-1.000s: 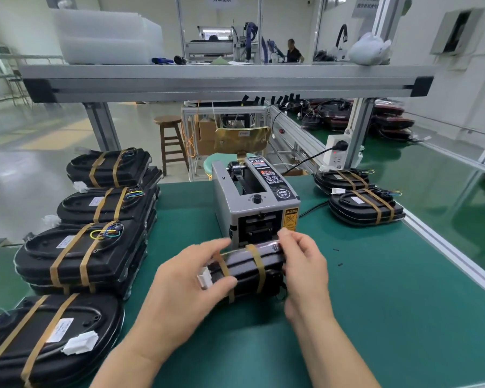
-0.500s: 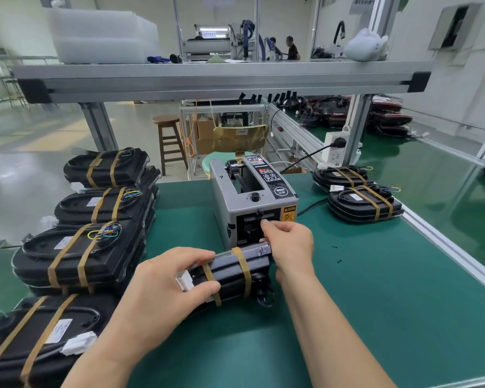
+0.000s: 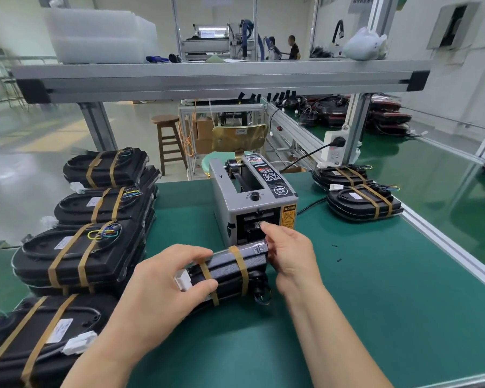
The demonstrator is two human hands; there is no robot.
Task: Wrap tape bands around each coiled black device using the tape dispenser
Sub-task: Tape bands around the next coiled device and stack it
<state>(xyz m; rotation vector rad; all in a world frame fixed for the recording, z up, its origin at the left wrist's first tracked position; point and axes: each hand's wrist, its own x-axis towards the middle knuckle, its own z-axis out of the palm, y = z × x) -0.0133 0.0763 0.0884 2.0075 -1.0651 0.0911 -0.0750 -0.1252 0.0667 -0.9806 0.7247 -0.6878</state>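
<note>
Green bench (image 3: 361, 289), smooth with a soft sheen. Grey painted metal on the dispenser (image 3: 224, 197), glossy black panel (image 3: 272, 180). Black plastic device (image 3: 224, 266), finely textured, shiny. Tan tape bands (image 3: 240, 264), matt, papery. Wooden stool (image 3: 167, 135).

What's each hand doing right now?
Left hand: grips the black device.
Right hand: fingertips at the tape dispenser outlet; grip on tape cannot be told.

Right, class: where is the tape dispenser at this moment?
In the head view, the tape dispenser stands mid-table on the green mat, just behind the black device that the left hand grips; the right hand is at its front slot.
</note>
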